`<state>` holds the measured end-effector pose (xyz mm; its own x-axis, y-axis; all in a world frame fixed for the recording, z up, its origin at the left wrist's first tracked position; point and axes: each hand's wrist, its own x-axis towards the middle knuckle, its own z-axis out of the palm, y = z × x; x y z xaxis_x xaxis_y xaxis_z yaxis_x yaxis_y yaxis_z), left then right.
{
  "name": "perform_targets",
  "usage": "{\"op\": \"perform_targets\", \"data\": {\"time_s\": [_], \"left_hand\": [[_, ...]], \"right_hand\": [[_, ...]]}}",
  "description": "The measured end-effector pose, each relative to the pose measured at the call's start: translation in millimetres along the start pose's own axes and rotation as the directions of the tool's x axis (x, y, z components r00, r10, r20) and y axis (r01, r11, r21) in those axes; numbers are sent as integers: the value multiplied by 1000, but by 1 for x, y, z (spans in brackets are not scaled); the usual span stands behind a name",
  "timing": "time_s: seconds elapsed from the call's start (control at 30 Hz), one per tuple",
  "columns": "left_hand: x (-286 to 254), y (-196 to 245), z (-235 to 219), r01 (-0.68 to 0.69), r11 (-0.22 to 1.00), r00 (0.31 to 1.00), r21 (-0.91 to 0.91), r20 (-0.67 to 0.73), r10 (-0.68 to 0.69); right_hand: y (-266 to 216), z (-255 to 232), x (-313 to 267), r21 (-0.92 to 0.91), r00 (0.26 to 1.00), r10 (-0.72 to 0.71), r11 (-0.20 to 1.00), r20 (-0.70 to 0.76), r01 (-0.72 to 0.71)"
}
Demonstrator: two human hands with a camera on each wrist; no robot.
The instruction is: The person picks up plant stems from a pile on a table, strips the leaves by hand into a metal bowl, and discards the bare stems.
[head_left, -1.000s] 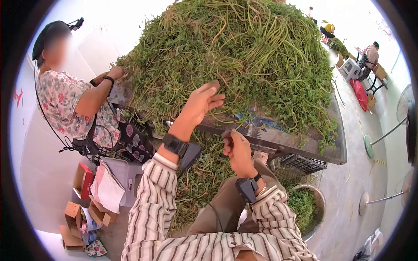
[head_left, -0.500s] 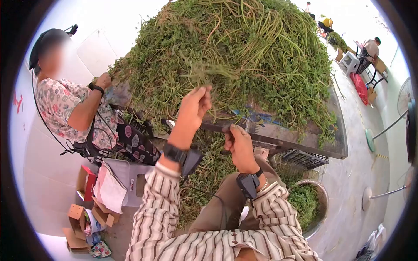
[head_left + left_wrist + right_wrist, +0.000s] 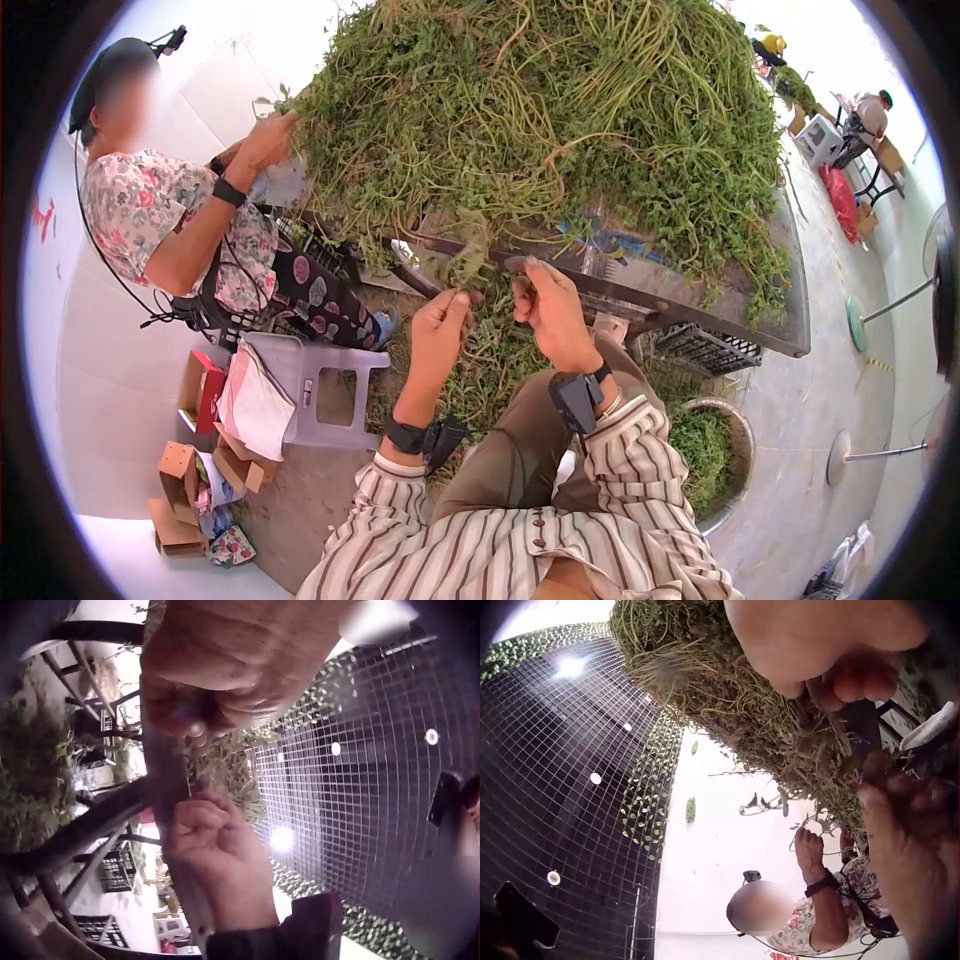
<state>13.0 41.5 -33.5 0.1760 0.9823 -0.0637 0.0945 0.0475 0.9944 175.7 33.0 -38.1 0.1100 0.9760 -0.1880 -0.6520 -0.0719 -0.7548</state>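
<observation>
Above the lap, my left hand (image 3: 440,330) pinches a leafy green sprig (image 3: 466,266), its leaves blurred, pointing up towards the table edge. My right hand (image 3: 555,315) is beside it, fingers curled, near the table's front edge. A small dark flat piece (image 3: 515,263) shows at its fingertips; I cannot tell what it is. In the left wrist view the right hand (image 3: 225,859) faces the left hand (image 3: 232,671) across some greenery. A large heap of leafy stems (image 3: 540,130) covers the table (image 3: 780,318) in front.
Another person (image 3: 185,215) works at the heap's left side. Loose greens (image 3: 490,370) lie below the table edge, and a round tub (image 3: 741,450) of greens stands at right. A grey plastic stool (image 3: 330,432), cardboard boxes (image 3: 180,475) and a black crate (image 3: 710,350) are around.
My left hand has come back from the heap towards my lap, its spread fingers now pinching a sprig. The right hand has stayed near the table edge, rising slightly in view.
</observation>
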Motion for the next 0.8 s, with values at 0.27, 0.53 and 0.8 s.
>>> {"op": "perform_targets", "data": {"time_s": [0.27, 0.53, 0.8], "left_hand": [[-13, 1, 9, -306, 775, 945, 553, 78, 317], [18, 27, -10, -528, 671, 828, 520, 141, 543], [44, 64, 11, -370, 800, 928, 473, 214, 304]], "right_hand": [[5, 8, -1, -124, 980, 138, 985, 141, -121], [9, 5, 2, -286, 999, 35, 958, 19, -28], [16, 1, 6, -435, 999, -32, 900, 35, 44]]}}
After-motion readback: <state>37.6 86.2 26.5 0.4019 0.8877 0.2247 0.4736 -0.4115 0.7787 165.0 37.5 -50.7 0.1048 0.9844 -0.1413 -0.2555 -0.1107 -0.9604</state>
